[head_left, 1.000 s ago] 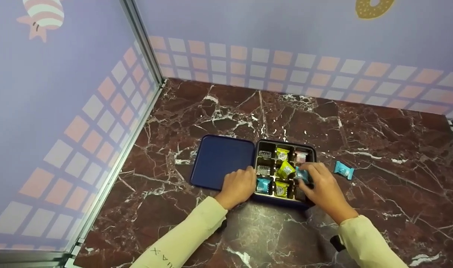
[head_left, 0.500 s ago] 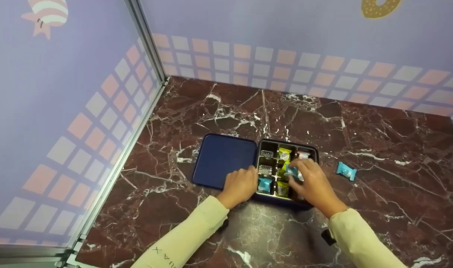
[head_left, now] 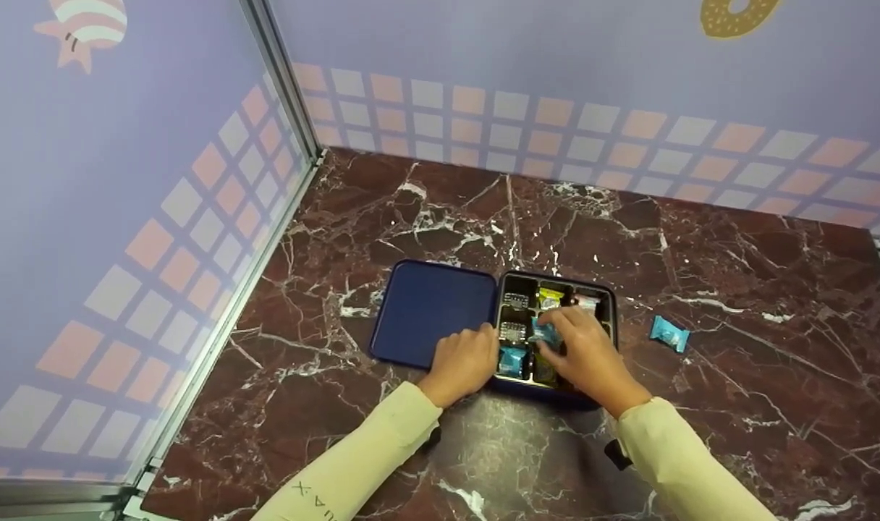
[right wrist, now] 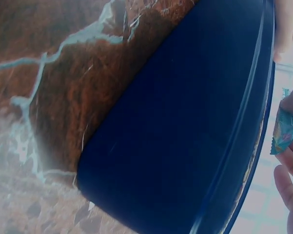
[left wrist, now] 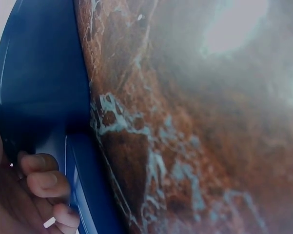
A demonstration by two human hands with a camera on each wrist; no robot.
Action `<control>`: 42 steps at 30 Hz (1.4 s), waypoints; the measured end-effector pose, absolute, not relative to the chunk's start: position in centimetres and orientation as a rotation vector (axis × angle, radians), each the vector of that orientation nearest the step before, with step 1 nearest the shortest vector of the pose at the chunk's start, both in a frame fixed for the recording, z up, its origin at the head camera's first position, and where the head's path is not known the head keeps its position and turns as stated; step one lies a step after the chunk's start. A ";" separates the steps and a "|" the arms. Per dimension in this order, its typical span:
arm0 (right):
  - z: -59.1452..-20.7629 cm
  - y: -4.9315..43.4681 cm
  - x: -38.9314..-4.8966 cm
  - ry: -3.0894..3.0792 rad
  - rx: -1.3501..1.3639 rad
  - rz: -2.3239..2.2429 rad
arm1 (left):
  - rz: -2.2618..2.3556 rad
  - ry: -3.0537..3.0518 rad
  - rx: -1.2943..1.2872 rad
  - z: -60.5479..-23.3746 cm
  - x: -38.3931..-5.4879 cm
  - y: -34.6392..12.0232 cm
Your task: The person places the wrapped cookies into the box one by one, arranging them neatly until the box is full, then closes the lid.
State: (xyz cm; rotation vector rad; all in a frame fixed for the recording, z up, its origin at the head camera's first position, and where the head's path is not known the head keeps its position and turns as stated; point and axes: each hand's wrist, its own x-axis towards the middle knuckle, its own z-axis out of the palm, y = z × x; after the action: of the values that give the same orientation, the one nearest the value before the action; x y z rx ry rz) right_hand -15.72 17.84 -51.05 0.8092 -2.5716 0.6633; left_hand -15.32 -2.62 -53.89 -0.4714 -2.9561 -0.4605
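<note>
A dark blue hinged box point(head_left: 541, 393) stands with its lid point(head_left: 429, 307) laid back to the left. Its tray is divided into compartments. My right hand point(head_left: 588, 354) pinches a blue wrapped candy point(right wrist: 284, 129) between thumb and fingers, over the middle of the tray in the head view. A second blue candy point(head_left: 512, 360) sits in the front left compartment, a yellow-green candy point(head_left: 551, 297) in the back middle one, a pink candy point(head_left: 586, 302) at back right. At the box's left rim my left hand point(head_left: 463, 362) grips, fingers curled beside the lid in the left wrist view.
A loose blue candy point(head_left: 669, 333) lies on the marbled tabletop point(head_left: 737, 376) to the right of the box. Patterned panels point(head_left: 556, 43) close off the back and left, with a metal frame point(head_left: 230, 318) along the left edge.
My right hand has lifted the blue candy from the right middle compartment and carried it left to the tray's centre, covering the green candy there. My left hand has stayed at the rim.
</note>
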 end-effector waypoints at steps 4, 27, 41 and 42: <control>-51.3 17.5 -15.9 -2.556 0.826 0.646 | -0.455 -2.933 -0.463 -53.8 -15.2 -2.6; -51.2 15.4 -16.7 -2.716 0.754 0.652 | -0.429 -2.984 -0.498 -53.7 -15.5 -2.7; -51.4 14.8 -16.8 -2.738 0.718 0.632 | -0.399 -2.926 -0.489 -53.8 -15.4 -2.6; -51.4 14.8 -16.9 -2.736 0.719 0.630 | -0.398 -2.925 -0.490 -53.8 -15.4 -2.6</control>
State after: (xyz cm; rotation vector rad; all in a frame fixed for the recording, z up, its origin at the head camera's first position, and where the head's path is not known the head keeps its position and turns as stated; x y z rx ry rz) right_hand -16.86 14.83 -51.37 0.7190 -2.7356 0.6304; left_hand -15.40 -2.64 -53.81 -0.4901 -2.9253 -0.3976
